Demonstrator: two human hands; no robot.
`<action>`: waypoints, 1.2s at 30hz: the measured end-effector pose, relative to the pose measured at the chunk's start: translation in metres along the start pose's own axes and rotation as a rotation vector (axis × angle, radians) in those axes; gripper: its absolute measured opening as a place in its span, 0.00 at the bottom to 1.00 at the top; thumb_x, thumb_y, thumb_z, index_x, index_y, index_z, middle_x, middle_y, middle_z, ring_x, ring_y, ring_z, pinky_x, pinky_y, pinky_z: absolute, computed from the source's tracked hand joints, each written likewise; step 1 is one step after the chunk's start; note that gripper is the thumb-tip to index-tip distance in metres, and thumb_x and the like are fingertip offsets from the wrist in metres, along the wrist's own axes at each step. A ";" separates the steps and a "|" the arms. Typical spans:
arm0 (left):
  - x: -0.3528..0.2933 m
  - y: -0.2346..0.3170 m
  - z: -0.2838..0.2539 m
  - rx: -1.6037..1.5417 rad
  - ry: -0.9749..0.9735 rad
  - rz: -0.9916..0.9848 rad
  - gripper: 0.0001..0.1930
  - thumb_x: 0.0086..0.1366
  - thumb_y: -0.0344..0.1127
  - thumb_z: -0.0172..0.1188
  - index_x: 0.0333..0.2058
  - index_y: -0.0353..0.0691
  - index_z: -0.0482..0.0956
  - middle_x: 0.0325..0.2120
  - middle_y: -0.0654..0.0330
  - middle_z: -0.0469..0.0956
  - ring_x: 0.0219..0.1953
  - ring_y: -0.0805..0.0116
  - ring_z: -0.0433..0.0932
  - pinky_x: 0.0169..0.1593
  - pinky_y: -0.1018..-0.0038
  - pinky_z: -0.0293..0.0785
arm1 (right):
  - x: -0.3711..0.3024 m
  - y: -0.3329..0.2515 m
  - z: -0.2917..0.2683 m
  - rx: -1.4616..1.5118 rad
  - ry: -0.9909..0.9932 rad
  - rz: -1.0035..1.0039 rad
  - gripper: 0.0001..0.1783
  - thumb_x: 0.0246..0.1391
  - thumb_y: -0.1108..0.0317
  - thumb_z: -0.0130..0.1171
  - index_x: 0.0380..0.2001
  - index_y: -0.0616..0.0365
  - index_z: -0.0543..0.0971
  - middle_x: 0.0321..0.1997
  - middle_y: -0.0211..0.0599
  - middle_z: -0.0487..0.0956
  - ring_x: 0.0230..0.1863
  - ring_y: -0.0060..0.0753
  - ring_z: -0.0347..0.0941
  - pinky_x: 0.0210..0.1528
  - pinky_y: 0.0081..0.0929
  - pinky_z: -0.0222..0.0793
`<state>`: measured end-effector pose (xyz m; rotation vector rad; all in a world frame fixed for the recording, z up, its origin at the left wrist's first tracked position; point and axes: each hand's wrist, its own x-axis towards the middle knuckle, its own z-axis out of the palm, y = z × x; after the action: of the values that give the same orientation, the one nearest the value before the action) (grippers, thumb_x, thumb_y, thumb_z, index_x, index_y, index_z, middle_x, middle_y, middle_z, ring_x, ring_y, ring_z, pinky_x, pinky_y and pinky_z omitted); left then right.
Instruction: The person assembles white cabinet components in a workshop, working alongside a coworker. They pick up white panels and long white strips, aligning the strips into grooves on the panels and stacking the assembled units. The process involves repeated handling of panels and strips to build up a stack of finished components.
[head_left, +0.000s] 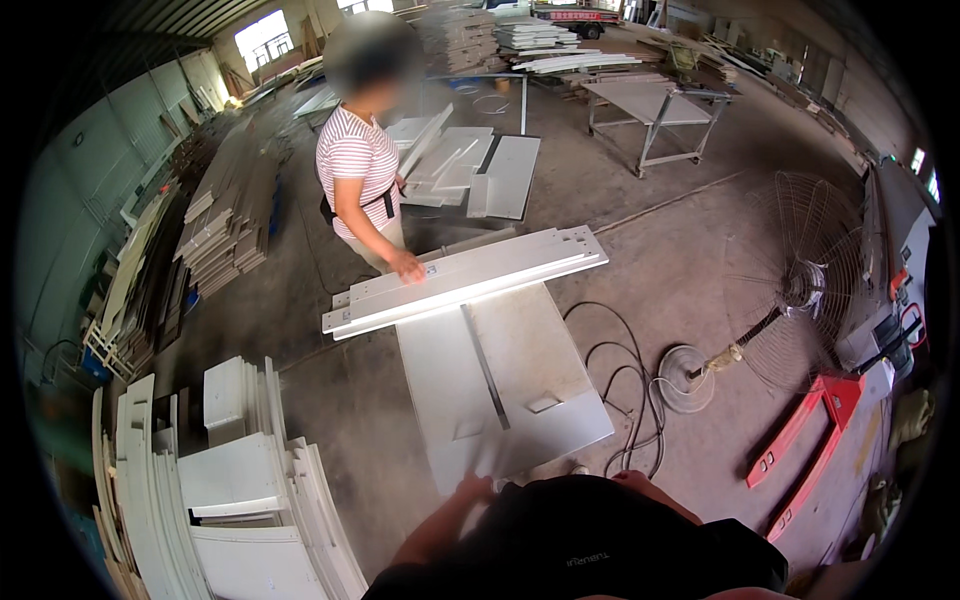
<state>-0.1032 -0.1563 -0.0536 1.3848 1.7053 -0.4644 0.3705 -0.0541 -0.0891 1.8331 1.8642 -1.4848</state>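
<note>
My left hand [474, 489] is low in the head view, beside the near edge of a white-topped work table [545, 440]. Its fingers are smeared, and a faint blurred streak rises above them, so I cannot make out a grip. My right hand [632, 481] shows only in part beyond my black shirt, close to my body; its fingers are hidden. Long white boards [480, 270] lie stacked across the table's far end. A co-worker in a striped shirt [362, 150] stands behind them, one hand [407, 267] on the top board.
White panels [235, 480] stand at the lower left. A large wire-cage fan [805, 285] and a red pallet jack [810, 450] are on the right. Black cable [640, 400] loops over the floor beside the table. A wheeled table [655, 105] and board stacks stand farther back.
</note>
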 end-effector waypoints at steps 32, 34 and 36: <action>0.002 0.001 0.009 -0.075 0.041 0.015 0.32 0.53 0.59 0.63 0.56 0.54 0.72 0.59 0.31 0.60 0.61 0.34 0.63 0.59 0.51 0.68 | 0.004 0.014 -0.002 -0.050 0.028 -0.036 0.27 0.46 0.39 0.63 0.39 0.48 0.85 0.38 0.38 0.85 0.41 0.36 0.81 0.46 0.33 0.75; 0.011 -0.002 0.015 -0.055 0.066 0.026 0.32 0.53 0.59 0.62 0.55 0.54 0.73 0.58 0.31 0.61 0.60 0.34 0.64 0.58 0.51 0.68 | 0.000 0.012 -0.004 -0.039 0.027 -0.051 0.26 0.47 0.40 0.63 0.39 0.49 0.85 0.36 0.37 0.85 0.38 0.34 0.81 0.43 0.31 0.75; 0.010 0.001 0.012 -0.037 0.071 0.022 0.33 0.53 0.61 0.62 0.55 0.52 0.73 0.57 0.31 0.62 0.60 0.34 0.64 0.59 0.51 0.68 | -0.006 0.009 -0.007 -0.011 -0.003 -0.039 0.25 0.48 0.42 0.63 0.38 0.50 0.85 0.35 0.35 0.85 0.35 0.31 0.81 0.41 0.29 0.76</action>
<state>-0.0975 -0.1590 -0.0677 1.4073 1.7453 -0.3736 0.3835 -0.0557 -0.0862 1.7987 1.9140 -1.4851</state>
